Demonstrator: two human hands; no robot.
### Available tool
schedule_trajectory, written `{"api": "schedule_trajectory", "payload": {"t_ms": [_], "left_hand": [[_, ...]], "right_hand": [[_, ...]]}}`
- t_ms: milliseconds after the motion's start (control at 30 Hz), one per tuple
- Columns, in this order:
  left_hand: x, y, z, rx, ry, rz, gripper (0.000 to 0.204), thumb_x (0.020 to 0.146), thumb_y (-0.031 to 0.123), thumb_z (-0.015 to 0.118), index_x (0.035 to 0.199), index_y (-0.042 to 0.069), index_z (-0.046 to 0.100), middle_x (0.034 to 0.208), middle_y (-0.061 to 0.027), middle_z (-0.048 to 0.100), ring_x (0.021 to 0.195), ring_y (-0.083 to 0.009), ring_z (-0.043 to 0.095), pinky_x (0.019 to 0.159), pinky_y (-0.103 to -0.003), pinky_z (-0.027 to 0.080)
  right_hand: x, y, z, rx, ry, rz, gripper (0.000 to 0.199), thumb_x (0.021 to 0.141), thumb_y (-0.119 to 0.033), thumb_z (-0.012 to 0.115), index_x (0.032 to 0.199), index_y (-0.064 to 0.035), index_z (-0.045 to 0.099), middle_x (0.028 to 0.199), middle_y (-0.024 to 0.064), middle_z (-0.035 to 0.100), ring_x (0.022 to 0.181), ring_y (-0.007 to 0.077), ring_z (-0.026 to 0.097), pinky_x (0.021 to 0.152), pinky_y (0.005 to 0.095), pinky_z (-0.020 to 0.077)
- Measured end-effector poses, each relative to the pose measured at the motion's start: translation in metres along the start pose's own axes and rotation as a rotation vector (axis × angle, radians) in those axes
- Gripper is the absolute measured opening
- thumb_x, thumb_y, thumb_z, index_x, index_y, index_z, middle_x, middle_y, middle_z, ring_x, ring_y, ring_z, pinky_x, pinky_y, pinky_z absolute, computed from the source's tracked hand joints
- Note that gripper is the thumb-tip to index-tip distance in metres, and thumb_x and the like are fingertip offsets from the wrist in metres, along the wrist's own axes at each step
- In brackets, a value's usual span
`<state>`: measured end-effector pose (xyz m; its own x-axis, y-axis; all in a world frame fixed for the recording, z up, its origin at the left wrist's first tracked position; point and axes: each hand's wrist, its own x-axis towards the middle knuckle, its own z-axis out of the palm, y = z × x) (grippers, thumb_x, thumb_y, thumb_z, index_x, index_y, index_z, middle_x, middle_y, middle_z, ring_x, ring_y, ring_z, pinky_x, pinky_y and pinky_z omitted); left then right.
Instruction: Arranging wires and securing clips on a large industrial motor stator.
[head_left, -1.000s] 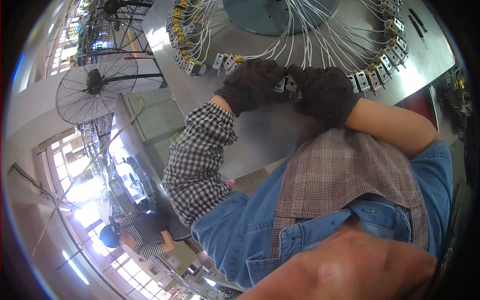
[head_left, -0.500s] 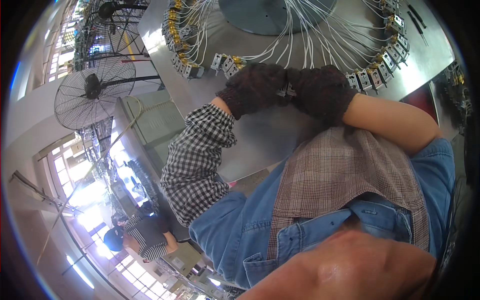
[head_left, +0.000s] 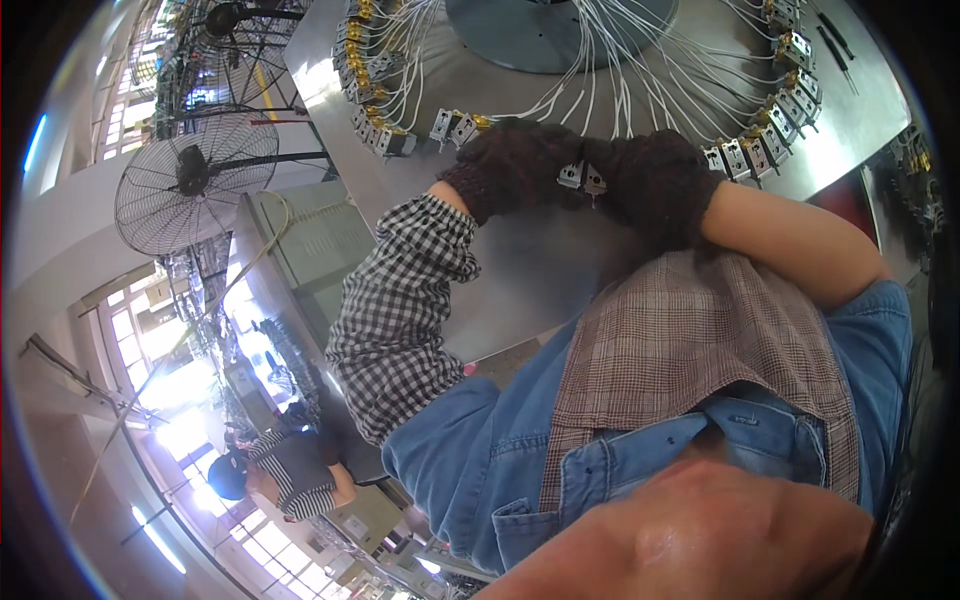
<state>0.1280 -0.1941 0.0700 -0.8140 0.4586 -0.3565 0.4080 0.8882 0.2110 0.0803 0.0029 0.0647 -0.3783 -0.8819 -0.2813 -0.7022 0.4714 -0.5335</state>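
Note:
Both my hands wear dark knitted gloves and meet above the near edge of the metal table (head_left: 520, 290). My left hand (head_left: 515, 168) is closed around small silvery metal blocks (head_left: 581, 179) with holes, which show between the two gloves. From the other side my right hand (head_left: 658, 188) is closed on the same blocks. The gloves hide the fingertips and most of the grip. White wires (head_left: 590, 85) run from the middle of the table toward my hands. More wired metal blocks with brass-coloured parts (head_left: 745, 155) stand in an arc to either side.
A round grey plate (head_left: 500, 45) lies at the far middle of the table under the wires. Two thin black-handled tools (head_left: 832, 48) rest at the far right. Large fans (head_left: 192, 168) stand beyond the left edge. Another person (head_left: 290, 470) works at the lower left.
The view has shifted slightly. The metal blocks between my gloves show more plainly now, and my hands stay together in nearly the same place.

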Motion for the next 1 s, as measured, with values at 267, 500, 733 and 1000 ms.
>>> {"api": "schedule_trajectory", "payload": {"t_ms": [267,500,733,1000], "left_hand": [[-0.064,-0.084,0.038,-0.081,0.831,-0.163,0.068,0.08,0.045,0.066,0.129,0.002,0.049,0.126,-0.0133,0.055,0.119,-0.0287,0.051,0.1,-0.037,0.042],[-0.027,-0.073,0.084,-1.067,1.498,-0.449,0.061,0.094,0.056,0.031,0.112,0.001,0.051,0.105,-0.0089,0.058,0.096,-0.0202,0.056,0.083,-0.033,0.048],[-0.009,-0.045,0.068,-0.971,1.427,-0.701,0.072,0.09,0.069,0.022,0.099,0.006,0.055,0.094,-0.008,0.056,0.082,-0.0201,0.056,0.079,-0.04,0.05],[-0.009,-0.063,0.073,-1.163,1.191,-0.768,0.041,0.098,0.041,0.042,0.111,0.005,0.057,0.101,-0.0081,0.062,0.087,-0.0163,0.058,0.074,-0.032,0.048]], "right_hand": [[-0.008,0.006,0.007,-0.03,0.097,-0.036,0.049,0.079,-0.038,0.067,0.11,-0.0035,0.05,0.092,0.0139,0.066,0.089,0.0305,0.065,0.079,0.0423,0.0491],[0.034,0.007,-0.055,0.524,0.185,-0.088,0.072,0.085,-0.044,0.062,0.137,-0.0011,0.036,0.131,0.0197,0.051,0.12,0.0321,0.051,0.101,0.0395,0.0404],[0.178,0.022,0.013,0.77,0.288,-0.417,0.062,0.09,-0.046,0.054,0.132,-0.0009,0.041,0.117,0.0156,0.058,0.105,0.0252,0.058,0.092,0.0332,0.0437],[0.183,-0.001,0.044,1.224,0.144,-0.244,0.073,0.087,-0.047,0.055,0.14,-0.0024,0.033,0.122,0.014,0.057,0.112,0.0252,0.054,0.098,0.0335,0.0393]]}}
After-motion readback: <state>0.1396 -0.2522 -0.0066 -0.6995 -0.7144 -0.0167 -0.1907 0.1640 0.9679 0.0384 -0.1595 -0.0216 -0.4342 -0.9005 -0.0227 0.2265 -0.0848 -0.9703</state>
